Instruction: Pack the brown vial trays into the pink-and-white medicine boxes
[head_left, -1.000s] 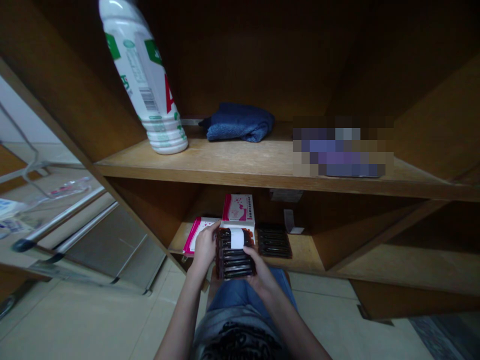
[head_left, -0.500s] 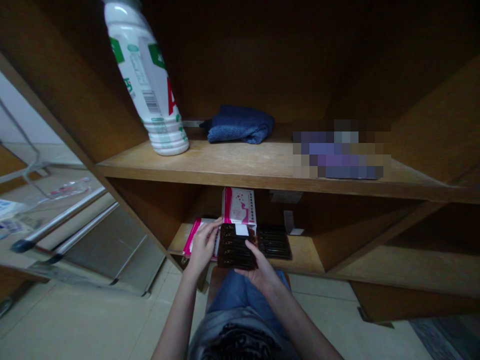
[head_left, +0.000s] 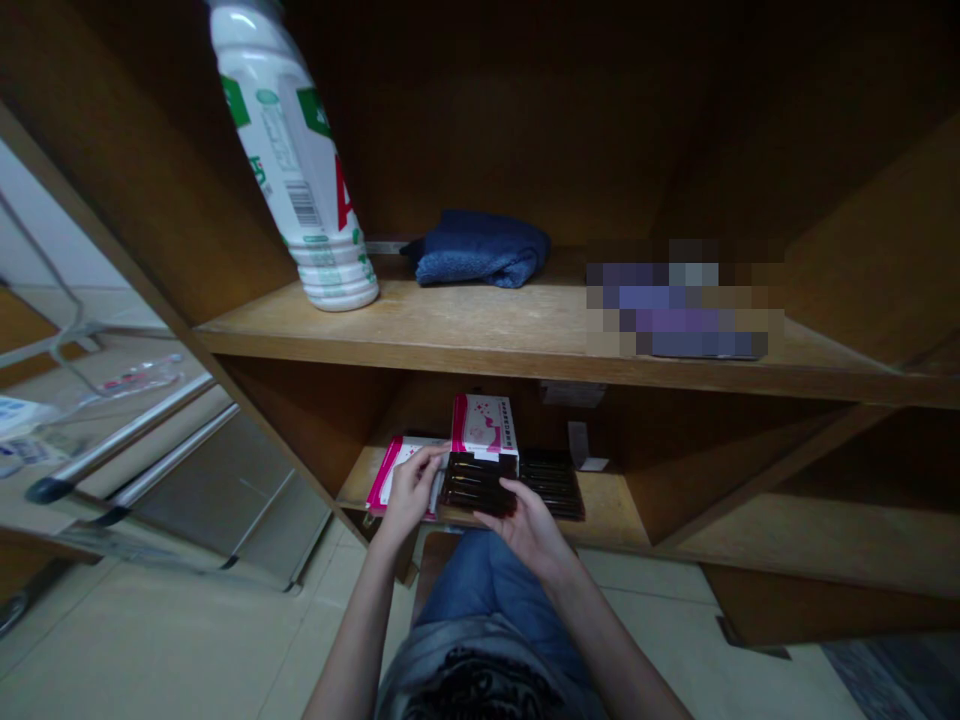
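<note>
My right hand (head_left: 531,526) grips a pack of dark brown vials (head_left: 474,485) by its near right corner, thumb on top and fingers beneath. The pack's far end is inside the open end of a pink-and-white box (head_left: 485,425). My left hand (head_left: 410,488) is closed at the box's near left corner, its fingertips pinching the edge. Beneath that hand, a second pink-and-white box (head_left: 390,472) lies flat on the lower shelf. Another dark vial pack (head_left: 556,486) rests on the shelf to the right, partly hidden by the box and the held pack.
On the upper shelf (head_left: 480,335) stand a white bottle (head_left: 300,190) and a folded blue cloth (head_left: 484,248), with a blurred-out item to the right. A small white carton (head_left: 587,447) sits deeper in the lower compartment. A metal-framed cart (head_left: 195,490) is at left.
The vial pack has gone farther into the box, so less of it shows. The box has shifted slightly nearer and to the right; my right hand has moved slightly right.
</note>
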